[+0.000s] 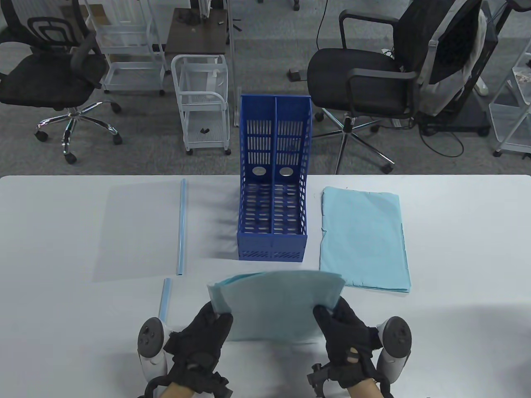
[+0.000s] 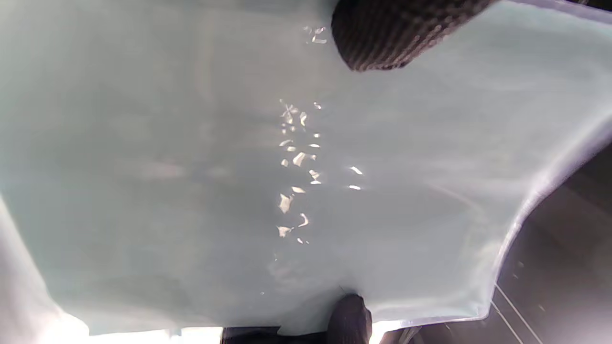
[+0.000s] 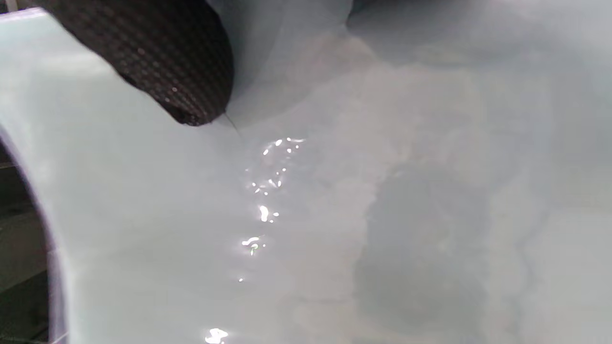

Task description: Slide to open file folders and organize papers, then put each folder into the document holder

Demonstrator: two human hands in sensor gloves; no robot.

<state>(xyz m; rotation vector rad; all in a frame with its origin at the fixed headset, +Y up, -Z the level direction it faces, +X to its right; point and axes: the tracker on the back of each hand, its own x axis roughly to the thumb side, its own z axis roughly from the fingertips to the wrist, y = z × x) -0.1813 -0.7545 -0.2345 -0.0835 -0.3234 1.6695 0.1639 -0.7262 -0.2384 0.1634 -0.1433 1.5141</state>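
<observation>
Two gloved hands hold one folder of pale blue papers upright near the table's front edge — left hand pinching its left side, right hand its right. Just behind stands the empty blue document holder; a loose paper stack lies right, a clear folder left.

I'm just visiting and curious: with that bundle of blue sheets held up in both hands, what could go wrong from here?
1. The stack of blue papers bows between the left hand and right hand, gripped only at its lower corners; sheets might slip or fan out.
2. The loose slide bar lies just beside the left hand and could get knocked.
3. The blue document holder stands close ahead; a forward swing might bump it.
</observation>
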